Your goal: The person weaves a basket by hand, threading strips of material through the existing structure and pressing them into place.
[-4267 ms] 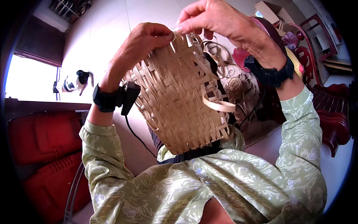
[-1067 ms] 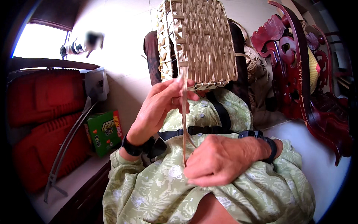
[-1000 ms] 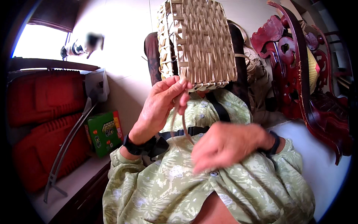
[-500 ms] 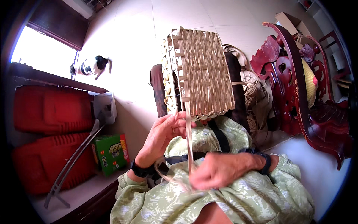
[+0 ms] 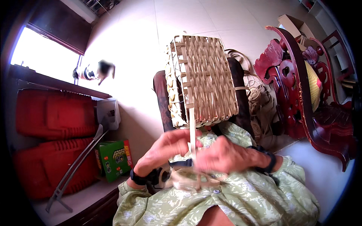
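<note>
A woven basket of flat tan strips rests across my lap, its closely woven face toward me and its left side showing a more open frame. From its near edge a pale flat strip runs down toward my body. My right hand is closed around the lower part of this strip, blurred by motion. Beside the strip, just below the basket, is my left hand; its fingers are smeared, so their grip is unclear. A loose loop of strip lies against my patterned green shirt below the hands.
Coils of tan strip lie right of my knees, beside a carved dark-red wooden chair. To the left are red plastic cases, a metal-legged object and a green box. A black-and-white animal stands near the bright doorway.
My right hand has moved up toward the basket, and my left hand has dropped away from its edge. The basket has shifted slightly toward me. The animal's head has moved.
</note>
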Demonstrator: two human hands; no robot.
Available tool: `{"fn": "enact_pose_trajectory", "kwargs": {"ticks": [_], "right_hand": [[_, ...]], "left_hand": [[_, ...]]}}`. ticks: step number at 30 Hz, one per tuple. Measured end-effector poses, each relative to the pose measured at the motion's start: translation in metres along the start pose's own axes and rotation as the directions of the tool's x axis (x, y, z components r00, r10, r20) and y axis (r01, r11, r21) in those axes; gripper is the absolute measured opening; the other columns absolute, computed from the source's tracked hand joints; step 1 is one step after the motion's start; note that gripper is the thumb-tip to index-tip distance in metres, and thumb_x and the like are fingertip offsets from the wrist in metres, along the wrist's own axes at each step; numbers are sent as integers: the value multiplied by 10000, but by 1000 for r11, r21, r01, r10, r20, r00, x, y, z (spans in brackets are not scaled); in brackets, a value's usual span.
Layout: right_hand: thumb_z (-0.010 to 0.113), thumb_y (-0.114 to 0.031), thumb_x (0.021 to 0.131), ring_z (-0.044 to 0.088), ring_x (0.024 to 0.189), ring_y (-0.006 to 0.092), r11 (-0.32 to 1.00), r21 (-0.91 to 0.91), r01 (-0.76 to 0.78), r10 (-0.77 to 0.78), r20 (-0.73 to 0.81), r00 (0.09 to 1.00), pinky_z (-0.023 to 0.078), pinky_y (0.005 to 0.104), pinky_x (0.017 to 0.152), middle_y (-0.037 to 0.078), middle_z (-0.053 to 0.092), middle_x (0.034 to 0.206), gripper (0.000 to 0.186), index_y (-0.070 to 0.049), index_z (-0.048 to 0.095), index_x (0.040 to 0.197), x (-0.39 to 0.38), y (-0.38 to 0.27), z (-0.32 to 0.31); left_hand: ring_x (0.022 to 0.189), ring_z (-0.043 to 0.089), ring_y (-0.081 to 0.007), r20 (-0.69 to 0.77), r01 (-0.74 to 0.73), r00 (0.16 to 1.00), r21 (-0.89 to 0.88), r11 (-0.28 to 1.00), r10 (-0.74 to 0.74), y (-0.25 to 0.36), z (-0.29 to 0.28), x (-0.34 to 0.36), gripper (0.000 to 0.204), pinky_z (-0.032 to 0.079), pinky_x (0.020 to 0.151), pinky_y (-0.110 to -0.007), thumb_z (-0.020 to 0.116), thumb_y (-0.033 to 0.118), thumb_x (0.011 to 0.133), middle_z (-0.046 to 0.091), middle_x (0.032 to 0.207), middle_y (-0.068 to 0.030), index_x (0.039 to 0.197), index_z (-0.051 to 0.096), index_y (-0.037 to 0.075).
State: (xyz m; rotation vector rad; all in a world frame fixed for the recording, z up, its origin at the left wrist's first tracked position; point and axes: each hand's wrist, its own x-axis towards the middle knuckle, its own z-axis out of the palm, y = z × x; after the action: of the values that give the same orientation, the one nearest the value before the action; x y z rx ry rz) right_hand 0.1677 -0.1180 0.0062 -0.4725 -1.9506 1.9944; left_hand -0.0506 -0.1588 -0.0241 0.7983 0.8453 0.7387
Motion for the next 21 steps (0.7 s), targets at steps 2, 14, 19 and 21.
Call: {"fn": "enact_pose_trajectory", "kwargs": {"ticks": [2, 14, 19, 21], "right_hand": [[563, -166, 947, 541, 562, 150, 999, 52, 1, -17, 321, 947, 435, 355, 569, 102, 478, 573, 268, -20, 511, 728, -10, -14, 3], [502, -399, 1013, 350, 382, 38, 540, 805, -245, 491, -65, 869, 250, 197, 342, -60, 450, 525, 400, -44, 638, 887, 33, 66, -40], [632, -438, 938, 323, 347, 23, 756, 579, -304, 511, -233, 827, 212, 196, 312, -60, 440, 498, 414, -34, 633, 849, 42, 56, -43], [645, -405, 938, 322, 352, 20, 725, 586, -363, 539, -153, 829, 207, 196, 315, -58, 438, 498, 390, -24, 637, 854, 43, 58, -41]], "left_hand": [[572, 387, -32, 9, 137, 990, -263, 955, -140, 15, -1, 13, 546, 312, 515, -179, 467, 452, 1011, 682, 953, -53, 1294, 536, -10], [581, 546, -219, 277, -39, 949, 572, 819, -148, 39, 41, -18, 159, 456, 575, -344, 579, 164, 982, 554, 665, -100, 1043, 644, 33], [753, 651, -353, 309, -107, 945, 606, 788, -110, 39, 42, -23, 154, 514, 659, -368, 616, 136, 938, 681, 837, -145, 1062, 674, 65], [786, 667, -303, 331, -151, 940, 612, 776, -79, 35, 43, -26, 148, 523, 681, -351, 624, 129, 935, 691, 862, -137, 1049, 685, 56]]}}
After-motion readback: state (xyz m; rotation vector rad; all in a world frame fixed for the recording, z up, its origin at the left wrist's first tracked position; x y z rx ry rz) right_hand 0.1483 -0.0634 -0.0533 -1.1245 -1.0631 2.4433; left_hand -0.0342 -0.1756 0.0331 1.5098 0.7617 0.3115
